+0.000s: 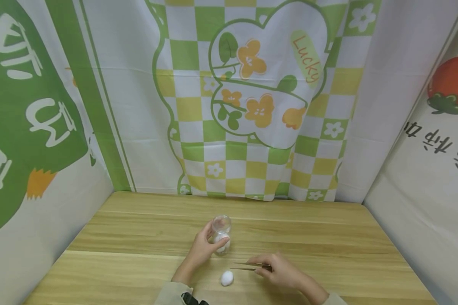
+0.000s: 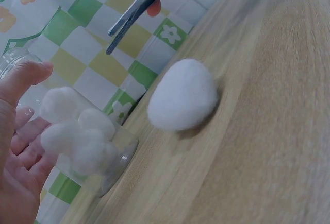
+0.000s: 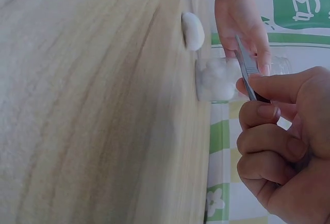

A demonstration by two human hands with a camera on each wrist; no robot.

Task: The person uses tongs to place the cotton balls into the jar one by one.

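Note:
My left hand grips a clear glass jar that stands upright on the table, thumb on the near side and fingers behind. Several white cotton balls lie in the lower part of the jar. Between thumb and fingers, my right hand holds metal tweezers; their tips are apart with nothing between them. One loose cotton ball rests on the wood in front of the jar, just below and left of the tweezer tips in the head view. The right wrist view shows the tweezers overlapping the jar.
The wooden table reaches back to a green and yellow checked cloth. Printed fabric hangs at the left and right sides. A black band shows at the left sleeve.

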